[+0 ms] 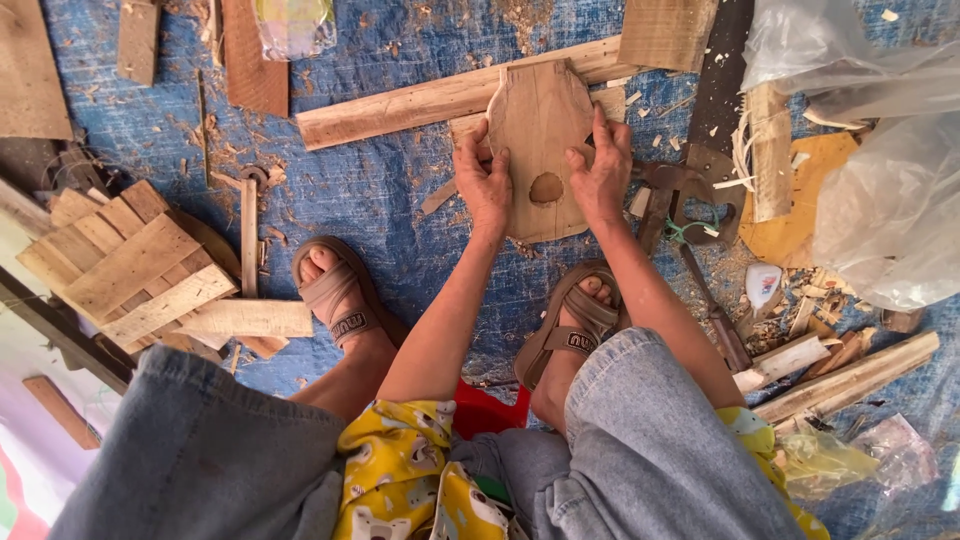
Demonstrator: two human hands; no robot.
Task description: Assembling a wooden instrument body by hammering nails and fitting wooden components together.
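A woodworking spot was shown. Wood shavings [520, 20], offcut planks [440, 98] and hand tools [712, 315] were scattered over a blue tarpaulin [380, 190].

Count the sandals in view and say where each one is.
2. The left sandal sits on the blue tarp below and left of the left hand. The right sandal sits below the right hand, partly covered by the jeans leg.

Both arms extended forward and down. Left hand [484, 182] and right hand [604, 170] closed in grips, thumbs facing inward. Fingertips probably curled behind, hidden.
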